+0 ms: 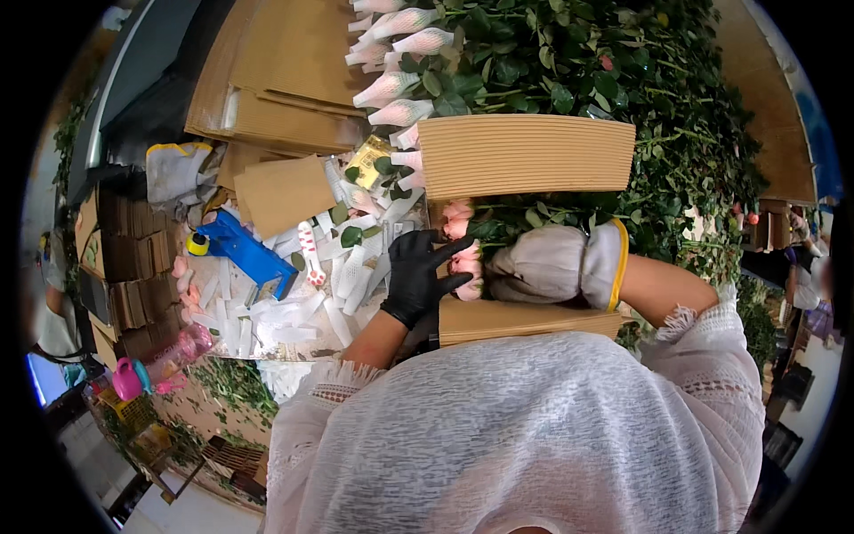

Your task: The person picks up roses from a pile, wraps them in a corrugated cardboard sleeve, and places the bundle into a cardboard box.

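Several pink roses (457, 218) lie with their heads in a row between two stacked layers of ribbed cardboard. My left hand (414, 278), in a black glove, has its thumb and index finger on either side of one pink rose (464, 260). My right hand (538, 264) wears a thick grey work glove with a yellow-edged cuff. It rests right beside the same rose heads, its fingers curled downward over the stems; what lies under them is hidden. A ribbed cardboard sheet (527, 156) stands beyond both hands, and another cardboard piece (529, 319) lies close to my body.
Netted white-pink roses (390, 87) line the left side of a large heap of leafy stems (578, 62). Cardboard sheets (298, 53), white net sleeves (351, 271), a blue tape dispenser (245, 254) and a pink bottle (182, 349) occupy the left side.
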A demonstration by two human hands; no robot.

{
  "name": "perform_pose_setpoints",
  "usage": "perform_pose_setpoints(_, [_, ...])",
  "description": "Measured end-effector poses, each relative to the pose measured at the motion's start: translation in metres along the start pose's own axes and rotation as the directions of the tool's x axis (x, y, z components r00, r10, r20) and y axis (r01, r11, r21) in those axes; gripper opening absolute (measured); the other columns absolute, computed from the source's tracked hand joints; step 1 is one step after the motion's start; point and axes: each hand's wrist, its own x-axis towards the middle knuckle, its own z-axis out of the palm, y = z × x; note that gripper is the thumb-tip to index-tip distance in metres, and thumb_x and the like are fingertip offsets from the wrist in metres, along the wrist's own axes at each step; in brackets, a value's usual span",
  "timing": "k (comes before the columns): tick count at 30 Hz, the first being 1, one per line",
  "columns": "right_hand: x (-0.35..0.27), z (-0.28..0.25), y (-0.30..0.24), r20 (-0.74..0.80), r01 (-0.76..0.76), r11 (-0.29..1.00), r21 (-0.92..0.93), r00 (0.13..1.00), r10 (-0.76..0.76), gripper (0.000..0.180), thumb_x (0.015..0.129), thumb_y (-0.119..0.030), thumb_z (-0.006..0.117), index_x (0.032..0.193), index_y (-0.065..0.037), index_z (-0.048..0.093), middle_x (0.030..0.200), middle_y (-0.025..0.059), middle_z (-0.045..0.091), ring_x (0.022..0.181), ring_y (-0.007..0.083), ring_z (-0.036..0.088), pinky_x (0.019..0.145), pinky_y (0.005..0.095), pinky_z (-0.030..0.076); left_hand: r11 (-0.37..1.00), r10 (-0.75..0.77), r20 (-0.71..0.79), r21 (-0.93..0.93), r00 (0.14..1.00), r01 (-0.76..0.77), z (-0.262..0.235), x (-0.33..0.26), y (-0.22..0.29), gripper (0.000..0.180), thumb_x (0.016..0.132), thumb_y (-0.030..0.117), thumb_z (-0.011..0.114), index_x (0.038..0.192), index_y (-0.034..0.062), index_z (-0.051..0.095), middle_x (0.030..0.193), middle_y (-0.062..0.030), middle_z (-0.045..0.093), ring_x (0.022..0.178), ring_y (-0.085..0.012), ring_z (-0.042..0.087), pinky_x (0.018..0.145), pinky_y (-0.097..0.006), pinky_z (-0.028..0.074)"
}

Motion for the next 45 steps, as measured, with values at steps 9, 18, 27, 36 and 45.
perform_pose_setpoints(9, [0.008,0.004,-0.002,-0.144,0.127,0.987,-0.1,0.98,-0.14,0.015,0.082,-0.023,0.06,0.089,-0.01,0.062,0.072,0.0148,0.061,0.065,0.0314,0.064,0.054,0.0425,0.051,0.999,-0.018,0.073,-0.04,0.997,0.021,-0.002,0.003,-0.002,0.056,0.064,0.039,0.081,0.116,0.026,0.068,0.109,-0.0067,0.058,0.107,-0.0281,0.05,0.094,-0.043,0.034])
perform_pose_setpoints(18, [0.03,0.017,0.034,-0.432,-0.01,0.966,-0.26,0.895,-0.107,0.013,0.08,-0.018,0.059,0.087,-0.007,0.059,0.071,0.0147,0.061,0.065,0.0353,0.062,0.059,0.0459,0.05,0.998,0.027,-0.017,-0.051,0.999,-0.028,-0.002,0.003,-0.004,0.046,0.065,0.046,0.077,0.105,0.0238,0.071,0.1,-0.0031,0.058,0.097,-0.0273,0.052,0.085,-0.042,0.037])
perform_pose_setpoints(27, [0.02,0.006,0.02,-0.343,-0.157,0.951,-0.268,0.938,0.059,0.011,0.081,-0.018,0.061,0.086,-0.008,0.061,0.068,0.0131,0.061,0.061,0.0314,0.063,0.057,0.043,0.05,0.998,-0.042,0.063,-0.043,0.997,0.045,0.0,0.002,-0.005,0.046,0.066,0.041,0.081,0.105,0.0185,0.072,0.111,-0.0073,0.061,0.106,-0.0301,0.052,0.093,-0.043,0.036])
perform_pose_setpoints(36, [0.0,0.028,0.044,-0.571,-0.362,0.891,-0.273,0.807,0.152,0.017,0.082,-0.022,0.062,0.087,-0.006,0.063,0.069,0.0127,0.063,0.06,0.0279,0.063,0.052,0.0381,0.052,0.995,-0.087,0.077,0.05,0.993,0.083,-0.006,0.002,0.0,0.049,0.065,0.05,0.077,0.105,0.0227,0.071,0.101,-0.0047,0.056,0.101,-0.0273,0.051,0.088,-0.043,0.036])
perform_pose_setpoints(45, [0.003,0.028,0.045,-0.529,-0.334,0.813,-0.477,0.848,0.039,0.018,0.08,-0.023,0.063,0.083,-0.006,0.064,0.069,0.0134,0.063,0.064,0.0284,0.063,0.06,0.04,0.052,0.994,-0.113,0.071,0.012,0.991,0.113,0.0,0.001,-0.002,0.047,0.064,0.048,0.079,0.106,0.0281,0.071,0.101,-0.0023,0.058,0.105,-0.026,0.05,0.094,-0.043,0.035])
